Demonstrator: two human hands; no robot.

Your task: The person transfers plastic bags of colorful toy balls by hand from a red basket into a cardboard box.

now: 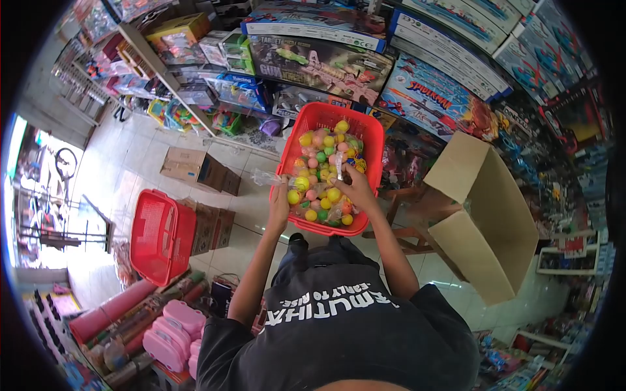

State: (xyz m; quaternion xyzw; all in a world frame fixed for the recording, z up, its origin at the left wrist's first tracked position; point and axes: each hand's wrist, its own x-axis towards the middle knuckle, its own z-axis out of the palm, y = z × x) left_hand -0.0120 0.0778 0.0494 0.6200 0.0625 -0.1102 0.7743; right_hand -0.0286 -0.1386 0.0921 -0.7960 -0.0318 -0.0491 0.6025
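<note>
A red plastic basket in front of me holds several small yellow, pink, green and orange balls, many of them in clear plastic bags. My left hand is at the basket's left rim, fingers closed, and a crumpled clear plastic bag sticks out beside its fingertips. Over the balls on the right, my right hand has its thumb and fingers bent around clear plastic packaging with a whitish strip. The exact grip of both hands is partly hidden.
A second red basket stands at left, beside cardboard boxes. An open cardboard box is at right by a wooden stool. Toy boxes fill the shelves ahead. Pink cases and rolls lie lower left.
</note>
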